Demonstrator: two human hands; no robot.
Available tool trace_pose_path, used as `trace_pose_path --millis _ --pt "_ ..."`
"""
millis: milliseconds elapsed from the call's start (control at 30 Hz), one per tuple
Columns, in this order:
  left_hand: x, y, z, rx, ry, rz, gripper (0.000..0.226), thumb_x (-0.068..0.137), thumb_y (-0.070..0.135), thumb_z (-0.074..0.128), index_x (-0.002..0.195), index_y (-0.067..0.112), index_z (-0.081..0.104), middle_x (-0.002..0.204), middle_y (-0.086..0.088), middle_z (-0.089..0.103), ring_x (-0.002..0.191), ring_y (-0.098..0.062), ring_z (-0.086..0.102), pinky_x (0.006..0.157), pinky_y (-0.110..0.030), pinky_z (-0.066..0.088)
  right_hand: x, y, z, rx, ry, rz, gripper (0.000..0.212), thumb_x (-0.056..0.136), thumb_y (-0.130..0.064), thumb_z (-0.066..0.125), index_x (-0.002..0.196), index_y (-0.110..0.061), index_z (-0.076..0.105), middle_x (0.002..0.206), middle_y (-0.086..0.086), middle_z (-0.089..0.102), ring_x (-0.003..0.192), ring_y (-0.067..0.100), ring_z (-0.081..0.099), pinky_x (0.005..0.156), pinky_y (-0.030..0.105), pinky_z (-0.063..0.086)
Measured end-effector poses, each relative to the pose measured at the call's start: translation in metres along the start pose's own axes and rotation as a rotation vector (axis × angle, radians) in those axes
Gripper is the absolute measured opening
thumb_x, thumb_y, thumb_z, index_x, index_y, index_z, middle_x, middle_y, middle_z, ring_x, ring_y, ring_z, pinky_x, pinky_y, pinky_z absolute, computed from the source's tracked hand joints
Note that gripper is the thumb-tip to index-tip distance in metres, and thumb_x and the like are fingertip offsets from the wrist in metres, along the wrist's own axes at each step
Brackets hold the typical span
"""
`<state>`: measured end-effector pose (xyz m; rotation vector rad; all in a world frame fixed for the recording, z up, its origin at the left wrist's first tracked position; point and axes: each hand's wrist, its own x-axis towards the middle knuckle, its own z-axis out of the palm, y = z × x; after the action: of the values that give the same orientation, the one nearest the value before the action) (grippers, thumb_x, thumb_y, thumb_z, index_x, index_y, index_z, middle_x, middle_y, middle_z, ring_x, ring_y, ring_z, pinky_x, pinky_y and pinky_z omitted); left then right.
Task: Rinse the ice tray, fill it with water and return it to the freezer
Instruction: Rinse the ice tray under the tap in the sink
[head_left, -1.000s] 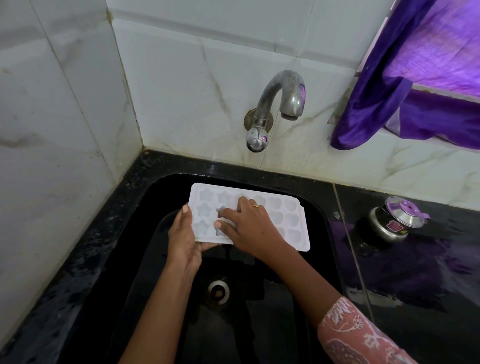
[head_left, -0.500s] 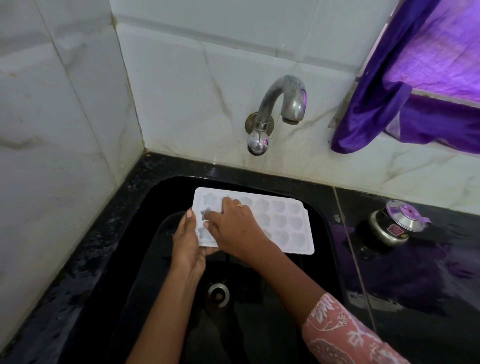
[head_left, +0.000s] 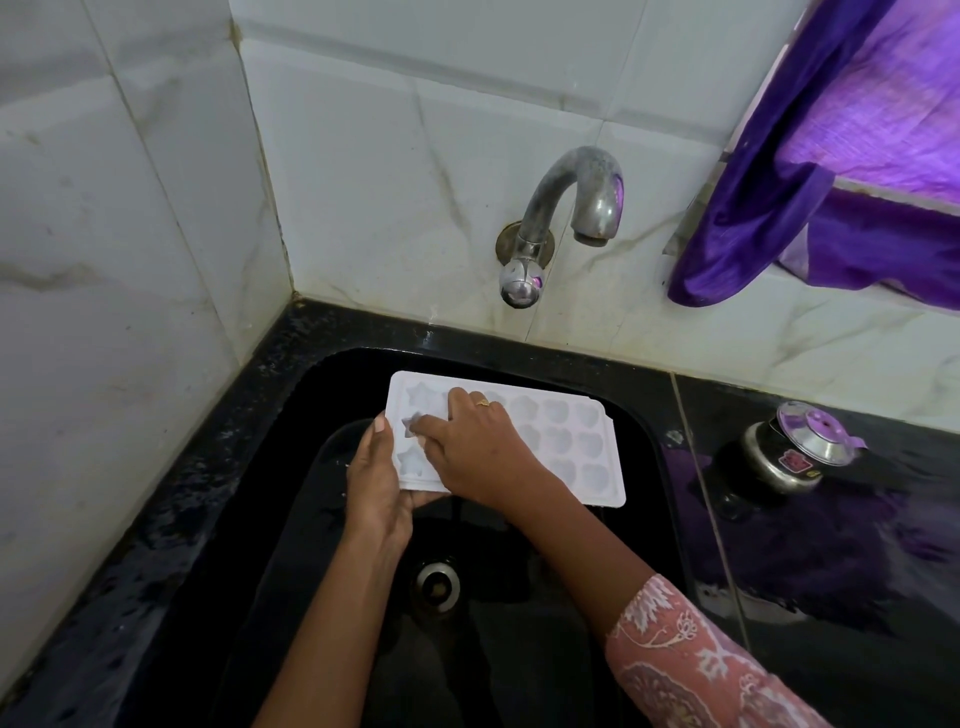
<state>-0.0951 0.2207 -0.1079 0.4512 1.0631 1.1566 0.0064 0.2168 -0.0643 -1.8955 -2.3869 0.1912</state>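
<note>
Gripping the left end of the white ice tray (head_left: 571, 447) with the left hand (head_left: 376, 483), thumb along the rim, fingers beneath. Pressing into the star moulds with the right hand (head_left: 478, 452), fingers loosely spread, grasping nothing. Held over the black sink (head_left: 291, 415), drain (head_left: 438, 584) below the wrists, tap (head_left: 571, 197) beyond the knuckles.

One ice tray (head_left: 571, 447), two hands (head_left: 376, 488) (head_left: 483, 452), one tap (head_left: 571, 192), one steel pot (head_left: 789, 457).

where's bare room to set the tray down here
Free: sink floor around the drain; counter strip left of the sink; counter between sink and pot. Crowded: sink's back half, taken by tray, left hand and right hand.
</note>
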Motion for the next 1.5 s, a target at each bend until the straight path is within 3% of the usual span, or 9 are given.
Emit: trace_pose_path --millis 233,333,467,600,800,933,1100,1300,1500 --pt "0.002 0.003 -0.004 -0.002 0.013 -0.002 0.031 0.098 0.036 0.038 0.112 0.018 0.059 0.093 -0.007 0.068 0.073 -0.019 0.068 0.046 -0.033 0.054 -0.003 -0.004 0.007 0.060 -0.003 -0.018 0.037 0.098 -0.028 0.035 0.132 -0.022 0.048 0.110 0.016 0.048 0.101 0.030 0.046 0.086 0.037 0.034" --pt "0.002 0.005 -0.005 0.005 0.002 0.003 0.031 0.098 0.037 0.037 0.113 0.018 0.058 0.093 -0.007 0.068 0.072 -0.018 0.068 0.045 -0.034 0.054 -0.011 -0.003 0.007 0.077 0.072 -0.015 0.039 0.097 -0.028 0.037 0.135 -0.024 0.043 0.108 0.015 0.047 0.099 0.028 0.044 0.085 0.037 0.034" --pt "0.001 0.010 -0.008 -0.006 -0.003 -0.007 0.033 0.098 0.036 0.037 0.119 0.017 0.054 0.101 -0.008 0.066 0.088 -0.025 0.065 0.047 -0.037 0.056 -0.039 0.006 0.003 0.146 0.244 0.151 0.041 0.096 -0.024 0.038 0.138 -0.024 0.038 0.101 0.006 0.042 0.092 0.019 0.038 0.083 0.035 0.033" --pt "0.001 0.008 -0.012 0.020 -0.006 -0.019 0.033 0.099 0.038 0.036 0.120 0.020 0.053 0.102 -0.004 0.065 0.089 -0.022 0.064 0.049 -0.040 0.057 -0.072 0.033 0.005 0.111 0.302 0.303 0.036 0.096 -0.024 0.039 0.132 -0.024 0.046 0.096 -0.001 0.032 0.088 0.013 0.028 0.078 0.029 0.023" --pt "0.000 0.007 -0.010 0.029 -0.019 -0.023 0.032 0.099 0.038 0.034 0.120 0.021 0.052 0.100 -0.001 0.065 0.088 -0.020 0.064 0.055 -0.044 0.058 -0.111 0.067 0.013 0.029 0.409 0.467 0.034 0.090 -0.031 0.039 0.115 -0.020 0.059 0.087 -0.003 0.033 0.078 0.014 0.032 0.071 0.031 0.028" --pt "0.001 0.008 -0.011 0.055 -0.022 -0.013 0.036 0.099 0.039 0.033 0.125 0.020 0.050 0.102 -0.002 0.065 0.090 -0.021 0.064 0.061 -0.046 0.054 -0.125 0.068 0.022 0.013 0.405 0.493 0.037 0.091 -0.039 0.034 0.108 -0.022 0.061 0.086 -0.004 0.032 0.076 0.013 0.032 0.068 0.029 0.028" --pt "0.001 0.010 -0.013 0.080 -0.037 -0.005 0.040 0.099 0.039 0.032 0.129 0.017 0.048 0.104 -0.003 0.065 0.091 -0.022 0.064 0.054 -0.041 0.058 -0.127 0.069 0.024 0.055 0.313 0.490 0.060 0.087 -0.052 0.014 0.119 -0.025 0.057 0.091 -0.002 0.033 0.083 0.014 0.033 0.074 0.030 0.027" --pt "0.000 0.012 -0.014 0.072 -0.025 -0.004 0.043 0.099 0.039 0.032 0.132 0.015 0.047 0.108 -0.005 0.064 0.092 -0.023 0.063 0.051 -0.040 0.058 -0.127 0.070 0.023 0.095 0.291 0.441 0.064 0.083 -0.057 0.011 0.119 -0.027 0.055 0.093 -0.002 0.032 0.086 0.014 0.032 0.076 0.029 0.025" --pt "-0.003 0.012 -0.011 0.053 -0.020 -0.002 0.039 0.099 0.038 0.032 0.128 0.016 0.048 0.103 -0.003 0.064 0.089 -0.022 0.063 0.049 -0.040 0.057 -0.127 0.072 0.024 0.077 0.323 0.438 0.059 0.085 -0.055 0.017 0.104 -0.021 0.061 0.089 -0.002 0.033 0.082 0.014 0.033 0.073 0.030 0.027"
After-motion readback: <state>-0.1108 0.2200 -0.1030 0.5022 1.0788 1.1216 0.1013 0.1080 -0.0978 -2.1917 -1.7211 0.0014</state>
